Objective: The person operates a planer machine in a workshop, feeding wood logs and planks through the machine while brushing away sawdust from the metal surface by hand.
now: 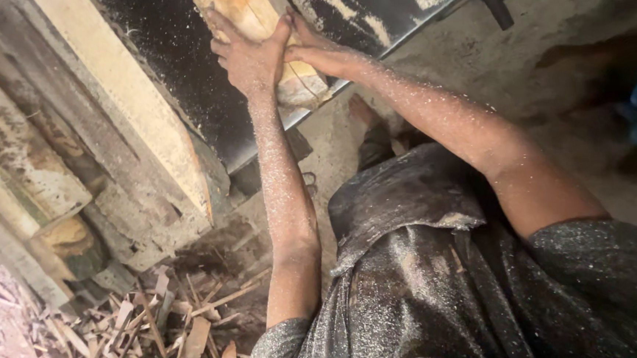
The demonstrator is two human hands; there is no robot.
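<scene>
Dusty concrete floor [545, 32] all round, planks [109, 125] stacked left, offcuts [165, 328] below. Black sawdust-strewn table [178, 55] carries the wood block [265, 27] at its edge. Left hand [248, 54] lies flat on it, fingers spread; right hand [322, 50] presses its side.
</scene>
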